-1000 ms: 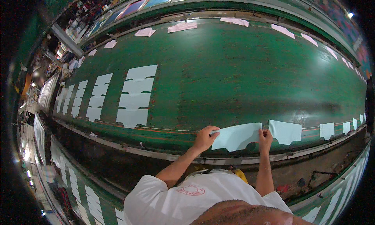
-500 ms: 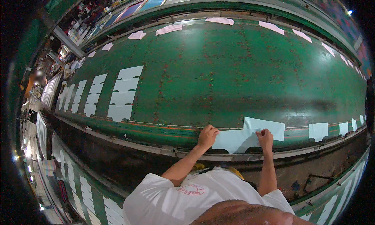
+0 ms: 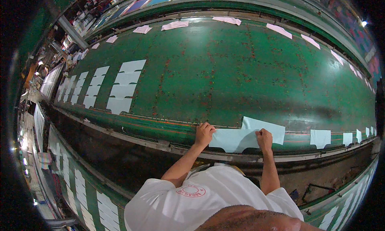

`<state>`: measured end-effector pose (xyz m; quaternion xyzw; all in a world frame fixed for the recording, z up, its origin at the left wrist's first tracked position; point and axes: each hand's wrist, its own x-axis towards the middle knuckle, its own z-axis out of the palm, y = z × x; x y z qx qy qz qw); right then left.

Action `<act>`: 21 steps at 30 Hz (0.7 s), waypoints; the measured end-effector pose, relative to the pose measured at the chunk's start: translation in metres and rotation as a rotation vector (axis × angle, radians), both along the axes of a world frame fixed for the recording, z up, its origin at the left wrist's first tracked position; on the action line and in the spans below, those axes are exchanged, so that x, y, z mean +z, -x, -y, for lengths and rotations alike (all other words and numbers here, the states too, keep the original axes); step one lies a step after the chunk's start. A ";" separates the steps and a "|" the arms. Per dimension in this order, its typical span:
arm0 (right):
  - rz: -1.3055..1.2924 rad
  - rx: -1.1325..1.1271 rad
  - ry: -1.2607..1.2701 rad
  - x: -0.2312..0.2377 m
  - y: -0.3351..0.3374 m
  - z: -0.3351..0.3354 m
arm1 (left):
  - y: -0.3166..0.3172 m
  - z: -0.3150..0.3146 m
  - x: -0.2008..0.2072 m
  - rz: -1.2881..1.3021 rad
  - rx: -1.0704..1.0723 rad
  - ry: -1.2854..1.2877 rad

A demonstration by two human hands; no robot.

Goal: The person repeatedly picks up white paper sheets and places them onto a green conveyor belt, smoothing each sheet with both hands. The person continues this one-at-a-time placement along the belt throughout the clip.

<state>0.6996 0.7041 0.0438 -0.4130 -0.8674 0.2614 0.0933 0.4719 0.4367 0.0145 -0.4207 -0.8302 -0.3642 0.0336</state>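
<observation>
The left hand (image 3: 205,134) and right hand (image 3: 264,140) are pinching a pale-blue cloth panel (image 3: 230,139), seemingly light, limp and easily creased, by its far corners, sensible holds, along the green table (image 3: 232,78)'s near edge.

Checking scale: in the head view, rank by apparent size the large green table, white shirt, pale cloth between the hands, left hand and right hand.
1. Green table
2. White shirt
3. Pale cloth
4. Left hand and right hand: too alike to rank

Pale blue notched panel (image 3: 230,138), spread out, along near edge of table (image 3: 192,74)
</observation>
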 end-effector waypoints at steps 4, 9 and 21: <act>0.017 0.006 -0.011 0.004 -0.001 -0.007 | -0.003 0.001 0.002 0.012 0.002 0.012; 0.041 0.051 -0.044 0.010 -0.003 -0.007 | -0.005 0.003 -0.003 -0.090 -0.024 0.037; 0.001 -0.041 -0.179 0.006 0.000 -0.005 | 0.001 0.010 0.004 -0.095 -0.091 0.003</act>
